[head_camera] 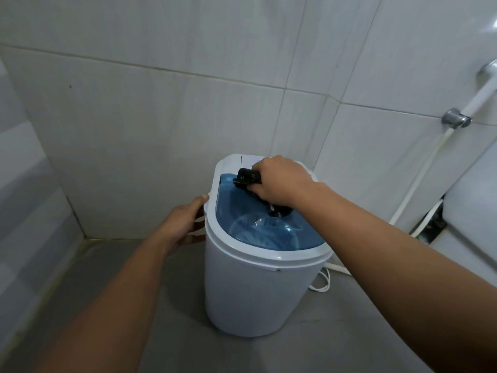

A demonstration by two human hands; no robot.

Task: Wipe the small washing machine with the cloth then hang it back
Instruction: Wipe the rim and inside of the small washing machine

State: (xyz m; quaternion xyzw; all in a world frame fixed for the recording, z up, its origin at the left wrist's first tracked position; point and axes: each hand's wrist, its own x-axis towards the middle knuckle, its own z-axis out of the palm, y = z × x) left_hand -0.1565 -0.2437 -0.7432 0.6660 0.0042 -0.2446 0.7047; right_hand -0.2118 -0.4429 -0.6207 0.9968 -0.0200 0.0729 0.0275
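Note:
A small white washing machine (250,286) with a translucent blue lid (242,211) stands on the grey floor in a tiled corner. My right hand (282,183) is closed around a bunched black cloth (248,179) and presses it on the far part of the lid, near the white control panel. A fold of the cloth also shows below my palm. My left hand (183,224) grips the machine's left side just under the rim, fingers wrapped around what looks like a side handle.
Tiled walls close in behind and to the left. A white hose and chrome wall fitting (455,119) run down the right wall. A white fixture (478,216) stands at right. A white cord (322,281) lies on the floor behind the machine.

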